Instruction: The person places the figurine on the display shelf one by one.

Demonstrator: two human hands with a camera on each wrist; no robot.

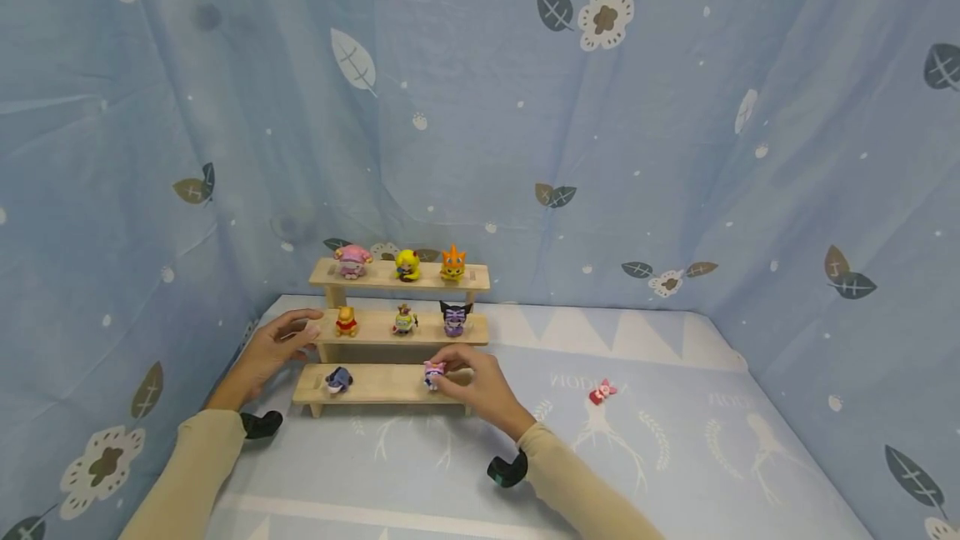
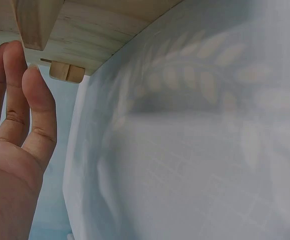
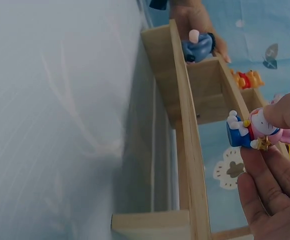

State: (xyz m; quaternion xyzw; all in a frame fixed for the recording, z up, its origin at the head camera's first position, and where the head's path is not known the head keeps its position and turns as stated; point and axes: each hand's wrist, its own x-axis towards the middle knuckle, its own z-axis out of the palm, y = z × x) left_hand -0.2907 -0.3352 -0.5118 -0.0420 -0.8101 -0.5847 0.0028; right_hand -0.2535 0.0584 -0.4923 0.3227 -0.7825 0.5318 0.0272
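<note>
My right hand (image 1: 476, 382) pinches a small figurine (image 3: 257, 127) between thumb and fingers. It has a white face, a pink hood, a blue base and a gold star. The head view places it at the right part of the lowest tier of a three-tier wooden shelf (image 1: 382, 390); whether it touches the board, I cannot tell. My left hand (image 1: 273, 352) is beside the shelf's left end at the middle tier, fingers loosely extended and holding nothing. In the left wrist view its fingertips (image 2: 15, 52) are close to the wood; contact is unclear. A blue donkey figurine (image 1: 339, 380) occupies the lowest tier's left side.
The middle tier bears a yellow bear (image 1: 347, 322), a crowned green-and-yellow figurine (image 1: 404, 321) and a purple-black one (image 1: 454, 319). On top are pink (image 1: 352, 262), yellow-haired (image 1: 407, 265) and orange (image 1: 453, 263) figurines. A red-and-pink figurine (image 1: 602, 392) lies on the patterned cloth to the right.
</note>
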